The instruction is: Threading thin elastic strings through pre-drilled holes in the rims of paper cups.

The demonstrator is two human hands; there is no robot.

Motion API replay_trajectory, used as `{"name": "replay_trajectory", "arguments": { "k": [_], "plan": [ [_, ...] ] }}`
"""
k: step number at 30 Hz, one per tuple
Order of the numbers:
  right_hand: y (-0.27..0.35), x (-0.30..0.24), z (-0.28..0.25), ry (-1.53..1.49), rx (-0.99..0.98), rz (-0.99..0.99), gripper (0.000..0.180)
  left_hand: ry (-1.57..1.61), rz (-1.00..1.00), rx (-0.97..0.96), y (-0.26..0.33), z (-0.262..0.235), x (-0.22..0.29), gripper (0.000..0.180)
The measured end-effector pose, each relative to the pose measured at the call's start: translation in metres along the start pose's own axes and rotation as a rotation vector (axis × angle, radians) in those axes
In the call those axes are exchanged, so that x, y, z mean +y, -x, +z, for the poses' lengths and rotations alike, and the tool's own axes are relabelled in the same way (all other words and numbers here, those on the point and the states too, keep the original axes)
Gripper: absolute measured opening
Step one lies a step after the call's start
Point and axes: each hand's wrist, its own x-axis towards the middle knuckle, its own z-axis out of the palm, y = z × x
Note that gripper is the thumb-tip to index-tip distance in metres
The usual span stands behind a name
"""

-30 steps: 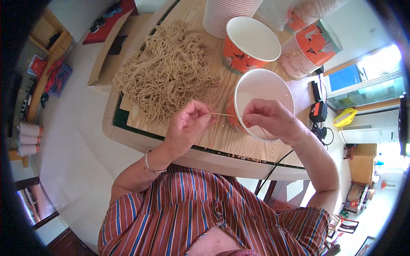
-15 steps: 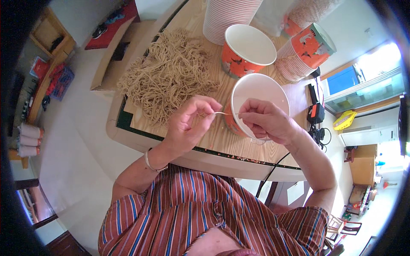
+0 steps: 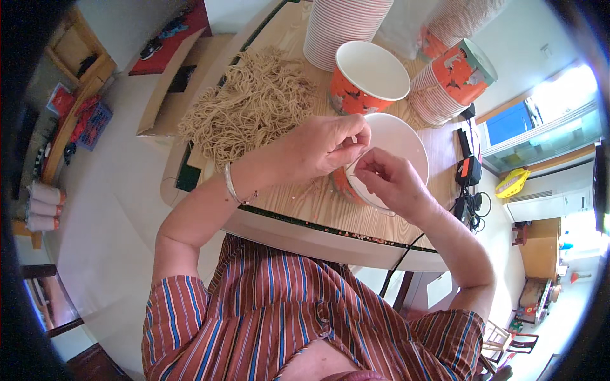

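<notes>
My left hand is closed in a pinch over the near paper bucket, with a thin pale string at its fingertips. My right hand pinches close beside it, almost touching, its thumb and forefinger on the same string. Fingers cover most of the string. White inside and orange outside, the bucket stands upright under both hands and is partly hidden by them. To the left lies a tangled heap of beige strings, partly behind my left forearm.
A second orange paper bucket stands just behind. Beyond are a tall stack of white buckets and a tipped orange stack. Black adapters and cables sit at the right table edge. A cardboard box is at the left.
My left hand has moved right and up, over the bucket, bringing its fingertips next to my right hand's. The stretch of string between the hands is shorter. My right hand has barely shifted.
</notes>
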Motion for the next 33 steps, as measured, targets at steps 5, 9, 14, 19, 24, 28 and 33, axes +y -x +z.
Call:
{"name": "replay_trajectory", "arguments": {
  "k": [5,9,14,19,24,28,33],
  "plan": [
    [0.011,-0.010,0.001,0.091,0.132,-0.066,0.009,-0.096,-0.017,-0.062,-0.011,-0.005,-0.003,0.013],
    [0.016,-0.015,0.001,0.348,0.163,-0.257,0.016,-0.136,-0.016,-0.103,-0.014,-0.006,0.000,0.014],
    [0.016,-0.019,-0.003,0.877,0.132,-0.583,0.039,-0.118,0.013,-0.170,-0.020,-0.006,-0.006,0.013],
    [0.016,-0.025,-0.002,1.132,0.111,-0.662,0.042,-0.005,-0.023,-0.218,-0.025,-0.008,-0.006,0.016],
    [0.015,-0.031,0.002,1.271,0.121,-0.691,0.035,0.031,0.005,-0.236,-0.029,-0.004,-0.011,0.017],
    [0.014,-0.031,-0.001,1.306,0.083,-0.674,0.031,0.019,0.018,-0.241,-0.033,-0.002,-0.012,0.016],
    [0.014,-0.036,-0.003,1.343,0.031,-0.718,0.038,0.044,0.013,-0.276,-0.034,0.000,-0.014,0.011]
  ]
}}
